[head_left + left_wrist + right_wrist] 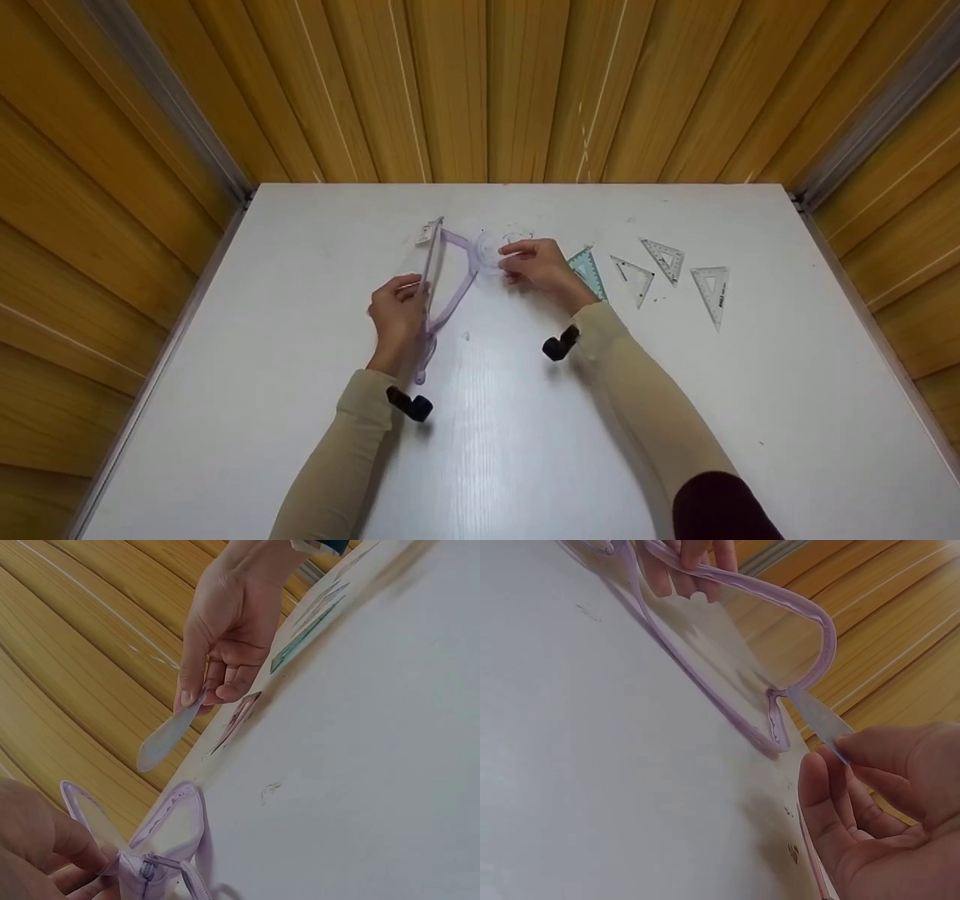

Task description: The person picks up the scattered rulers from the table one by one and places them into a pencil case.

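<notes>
Right hand point(541, 267) pinching protractor point(488, 252), left point(400, 309) gripping pouch point(456, 302)

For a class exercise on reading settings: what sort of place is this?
Probably a small work booth: yellow wood-look panels on three sides, grey corner strips and a white table.

Lilac-edged zip pouch point(198, 821) and translucent piece point(166, 739) in hands point(37, 844) point(234, 630)

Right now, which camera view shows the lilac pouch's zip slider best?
The left wrist view: the zip slider is near the camera and unobstructed, where the lilac pouch's zip edges meet beside the left hand. The right wrist view catches that end only partly, at its top border; in the head view the slider is too small to make out.
</notes>
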The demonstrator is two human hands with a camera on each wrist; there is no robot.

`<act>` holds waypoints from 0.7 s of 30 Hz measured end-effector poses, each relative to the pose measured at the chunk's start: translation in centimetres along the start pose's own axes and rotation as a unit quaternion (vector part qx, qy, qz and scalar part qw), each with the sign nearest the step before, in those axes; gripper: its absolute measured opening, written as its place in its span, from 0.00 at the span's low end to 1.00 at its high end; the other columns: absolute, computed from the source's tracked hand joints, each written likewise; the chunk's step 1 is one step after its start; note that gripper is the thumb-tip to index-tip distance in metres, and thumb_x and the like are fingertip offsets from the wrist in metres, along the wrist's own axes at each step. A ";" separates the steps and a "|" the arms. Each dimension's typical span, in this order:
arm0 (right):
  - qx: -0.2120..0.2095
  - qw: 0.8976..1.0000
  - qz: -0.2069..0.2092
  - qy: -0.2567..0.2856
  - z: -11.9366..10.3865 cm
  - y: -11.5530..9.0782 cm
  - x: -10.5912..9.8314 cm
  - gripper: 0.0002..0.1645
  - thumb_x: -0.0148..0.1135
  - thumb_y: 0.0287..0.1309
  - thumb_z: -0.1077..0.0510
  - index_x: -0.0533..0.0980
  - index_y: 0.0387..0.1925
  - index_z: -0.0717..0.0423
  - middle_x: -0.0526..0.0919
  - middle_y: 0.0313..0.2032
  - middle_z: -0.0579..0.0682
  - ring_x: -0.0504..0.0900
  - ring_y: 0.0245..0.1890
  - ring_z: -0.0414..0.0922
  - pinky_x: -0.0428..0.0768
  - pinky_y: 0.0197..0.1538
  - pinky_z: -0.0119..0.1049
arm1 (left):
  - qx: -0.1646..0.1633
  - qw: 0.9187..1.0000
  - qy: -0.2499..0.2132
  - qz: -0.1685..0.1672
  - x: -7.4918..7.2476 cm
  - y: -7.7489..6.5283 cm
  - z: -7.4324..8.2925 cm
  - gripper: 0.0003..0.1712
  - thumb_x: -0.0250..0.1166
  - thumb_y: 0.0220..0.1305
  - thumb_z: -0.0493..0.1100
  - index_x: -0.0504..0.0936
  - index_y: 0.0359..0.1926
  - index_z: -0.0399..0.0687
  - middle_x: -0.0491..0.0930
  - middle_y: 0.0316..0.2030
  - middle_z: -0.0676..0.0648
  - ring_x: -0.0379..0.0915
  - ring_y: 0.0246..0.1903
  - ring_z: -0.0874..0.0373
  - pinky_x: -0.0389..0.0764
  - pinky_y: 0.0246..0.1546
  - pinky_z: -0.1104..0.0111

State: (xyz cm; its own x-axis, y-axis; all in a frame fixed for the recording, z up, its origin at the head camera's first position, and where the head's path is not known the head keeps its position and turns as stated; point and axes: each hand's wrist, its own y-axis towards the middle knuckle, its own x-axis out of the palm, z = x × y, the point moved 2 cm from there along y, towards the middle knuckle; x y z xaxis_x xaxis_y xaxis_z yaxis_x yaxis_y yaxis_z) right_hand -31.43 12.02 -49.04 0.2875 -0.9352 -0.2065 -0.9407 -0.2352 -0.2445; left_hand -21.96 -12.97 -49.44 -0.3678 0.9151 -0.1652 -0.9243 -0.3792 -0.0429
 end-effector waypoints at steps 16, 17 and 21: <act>0.007 0.999 -0.011 -0.041 -1.2 2.1 3.6 0.16 0.70 0.63 0.61 0.85 0.52 0.58 0.89 0.40 0.55 0.88 0.34 0.47 0.85 0.40 0.36 | -0.002 1.000 0.001 0.006 0.2 0.0 -0.4 0.12 0.67 0.65 0.28 0.86 0.48 0.38 0.89 0.43 0.40 0.86 0.43 0.51 0.81 0.34 0.71; 0.009 0.999 -0.011 -0.043 -1.2 2.1 3.9 0.15 0.71 0.63 0.60 0.85 0.51 0.57 0.88 0.39 0.55 0.88 0.34 0.46 0.85 0.40 0.36 | -0.005 1.000 0.002 0.006 0.2 -0.1 -0.4 0.12 0.67 0.65 0.28 0.86 0.48 0.38 0.89 0.42 0.40 0.86 0.43 0.51 0.81 0.34 0.71; 0.005 0.998 -0.010 -0.056 -1.1 2.4 4.8 0.14 0.72 0.61 0.60 0.87 0.48 0.57 0.89 0.36 0.55 0.87 0.30 0.45 0.84 0.35 0.35 | -0.013 1.000 0.006 0.007 0.3 -0.2 -0.3 0.11 0.67 0.65 0.29 0.86 0.48 0.38 0.89 0.42 0.40 0.86 0.42 0.50 0.81 0.35 0.69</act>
State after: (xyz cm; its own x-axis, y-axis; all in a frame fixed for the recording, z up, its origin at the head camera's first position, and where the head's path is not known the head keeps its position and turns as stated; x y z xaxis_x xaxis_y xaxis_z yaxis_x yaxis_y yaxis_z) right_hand -32.56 6.71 -49.58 0.3252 -0.8945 -0.3069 -0.9330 -0.2505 -0.2583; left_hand -21.86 -12.66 -49.82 -0.3795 0.9081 -0.1770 -0.9161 -0.3956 -0.0653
